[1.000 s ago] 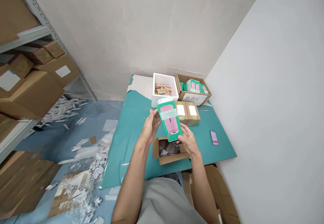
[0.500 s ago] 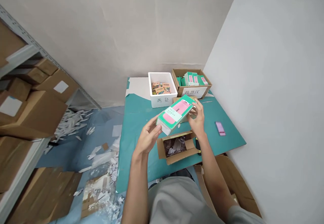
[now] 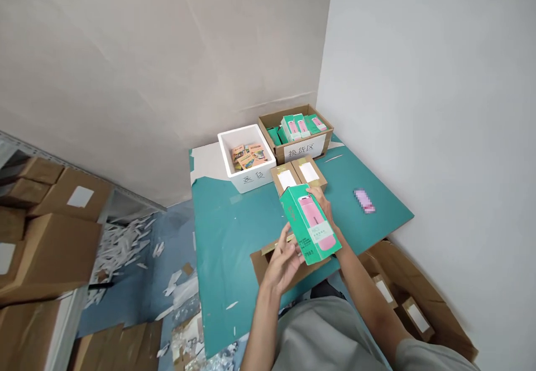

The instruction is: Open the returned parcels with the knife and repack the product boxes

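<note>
Both my hands hold a green box (image 3: 310, 224) with a pink picture on its face, over the near edge of the teal table (image 3: 226, 231). My left hand (image 3: 285, 262) grips its lower left side from below. My right hand (image 3: 320, 200) is behind the box's upper end, with fingers wrapped on it. Under the box lies an open brown carton (image 3: 262, 260), mostly hidden by my hands.
At the table's far end stand a white foam bin (image 3: 245, 158) of small packs, a cardboard box (image 3: 299, 131) of green boxes, and two small brown boxes (image 3: 298, 174). A blurred pink item (image 3: 363, 200) lies right. Shelves (image 3: 46, 220) with cartons left; floor carton (image 3: 412, 298) right.
The green box has turned from lying sideways to pointing away from me and come lower, over the open carton. My right hand slid behind it. The view has shifted right.
</note>
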### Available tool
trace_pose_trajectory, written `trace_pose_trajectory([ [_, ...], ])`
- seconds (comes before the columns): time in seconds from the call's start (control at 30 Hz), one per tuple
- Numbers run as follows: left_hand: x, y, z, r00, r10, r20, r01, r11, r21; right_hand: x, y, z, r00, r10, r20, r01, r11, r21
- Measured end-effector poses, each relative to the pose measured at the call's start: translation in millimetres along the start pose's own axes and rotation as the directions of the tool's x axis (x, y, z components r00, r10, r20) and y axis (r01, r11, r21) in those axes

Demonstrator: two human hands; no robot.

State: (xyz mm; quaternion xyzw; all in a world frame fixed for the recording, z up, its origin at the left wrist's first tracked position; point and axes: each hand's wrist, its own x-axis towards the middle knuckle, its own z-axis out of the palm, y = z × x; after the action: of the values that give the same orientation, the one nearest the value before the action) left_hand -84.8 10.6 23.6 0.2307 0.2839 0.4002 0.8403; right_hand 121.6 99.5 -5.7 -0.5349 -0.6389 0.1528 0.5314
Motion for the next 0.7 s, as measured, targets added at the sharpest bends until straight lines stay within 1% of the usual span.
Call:
trace_pose_trajectory([
  [0.1,20,-22,7.9,0.999,-0.039,0.025,0.04,0.998,-0.049,-1,21,-9,1.0,0.004,-0.009,-0.004,0.998,-0.066],
  [0.23,46,-41,21.4,0.997,-0.049,0.056,0.055,0.992,-0.111,8,40,-29,0.999,0.026,0.047,-0.016,0.983,-0.184],
  [0.27,53,-43,24.2,0.998,-0.044,0.05,0.049,0.993,-0.104,11,44,-35,0.997,0.057,0.054,-0.046,0.983,-0.177],
  [0.33,69,-42,28.4,1.0,-0.024,0.001,0.024,0.998,-0.066,17,51,-49,0.985,0.166,0.038,-0.162,0.982,-0.093],
  [0.37,78,-39,30.0,0.999,-0.007,-0.042,0.005,0.999,-0.038,18,54,-55,0.971,0.237,0.028,-0.236,0.971,-0.023],
  [0.43,95,-31,32.9,0.989,0.04,-0.144,-0.035,0.999,0.038,16,60,-67,0.93,0.364,0.056,-0.368,0.922,0.122],
  [0.47,104,-27,34.5,0.978,0.068,-0.195,-0.053,0.995,0.082,13,62,-71,0.91,0.405,0.093,-0.415,0.892,0.177],
  [0.53,120,-19,37.6,0.953,0.122,-0.276,-0.076,0.983,0.169,3,64,-75,0.878,0.438,0.191,-0.475,0.847,0.24],
  [0.63,142,-15,40.3,0.92,0.186,-0.345,-0.09,0.957,0.277,-9,66,-68,0.829,0.467,0.307,-0.547,0.789,0.279],
  [0.7,158,-14,38.8,0.9,0.224,-0.373,-0.092,0.936,0.34,-7,71,-57,0.789,0.501,0.356,-0.604,0.737,0.302],
])
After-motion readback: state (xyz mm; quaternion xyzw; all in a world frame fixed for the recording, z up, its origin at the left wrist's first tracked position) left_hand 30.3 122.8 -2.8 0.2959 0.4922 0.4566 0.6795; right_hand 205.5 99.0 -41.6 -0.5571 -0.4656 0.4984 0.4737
